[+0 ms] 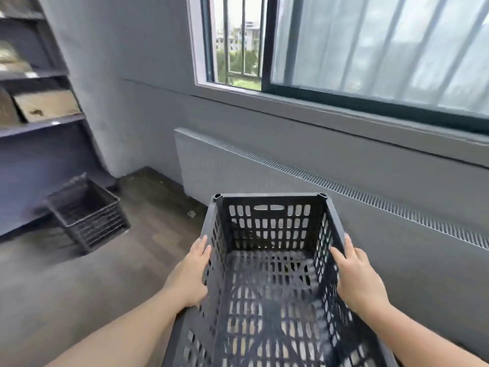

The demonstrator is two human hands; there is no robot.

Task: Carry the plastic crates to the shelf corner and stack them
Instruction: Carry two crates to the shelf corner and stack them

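I hold a dark perforated plastic crate (267, 234) in front of me, off the floor, its open top facing up and nothing inside. My left hand (191, 274) grips its left wall from outside. My right hand (357, 276) grips its right wall. A second dark crate (90, 215) rests on the floor at the left, beside the foot of the shelf (42, 125); it looks blurred and slightly tilted.
The grey shelf at the left carries a cardboard box (47, 104) and other items. A white radiator (291, 186) runs along the wall under the window (344, 49). Dark wooden floor (148, 229) lies between me and the shelf corner.
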